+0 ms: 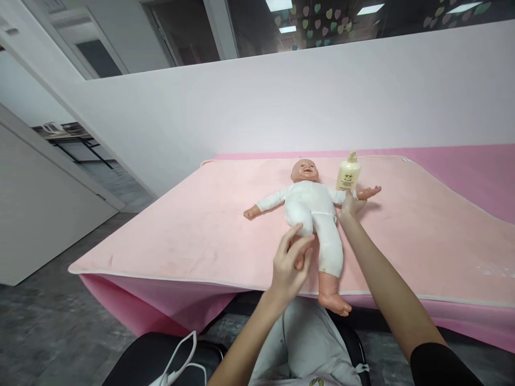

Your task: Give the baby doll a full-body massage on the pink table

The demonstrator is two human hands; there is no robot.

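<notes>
A baby doll (317, 198) with a white cloth body lies on its back on a pink blanket (193, 225), head toward the wall. My left hand (290, 262) is curled around the foot of its bent leg, fingertips near the knee; the palm side is partly hidden. The doll's other leg lies straight, its bare foot reaching past the blanket's front edge. On the right, my right hand (351, 206) grips the doll's outstretched arm near the wrist. Just behind that arm stands an upright cream pump bottle (348, 174), its base partly hidden.
A white wall (289, 102) with a window above it rises behind the table. Pink cloth (462, 177) shows beneath the blanket. At the lower left is a black chair (156, 359) with a white cable (187, 354) by it. A door (44, 209) is at the far left.
</notes>
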